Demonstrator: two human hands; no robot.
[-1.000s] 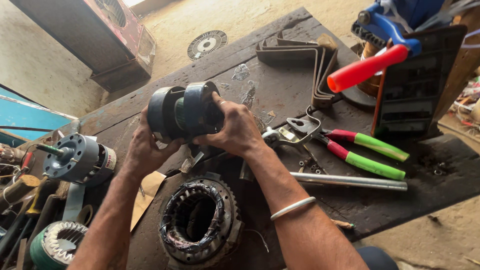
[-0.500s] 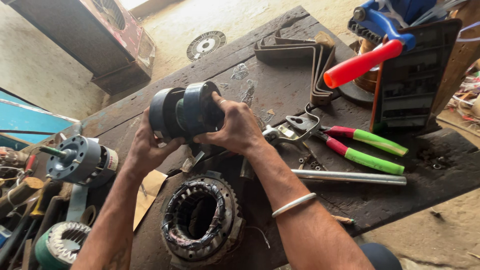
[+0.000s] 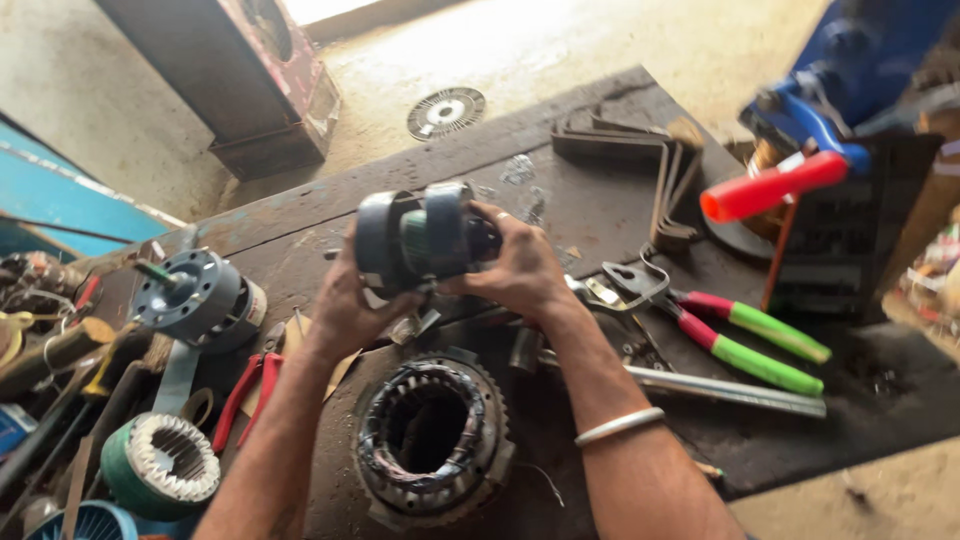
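Both my hands grip the dark motor part [image 3: 420,240] above the tabletop [image 3: 590,210]: left hand [image 3: 345,310] underneath, right hand [image 3: 520,270] clasping its blurred end. My fingers hide its far side.

Packages: none in view.
Labels: none legible on motor parts or tools.
Signs: none.
Screens: none.
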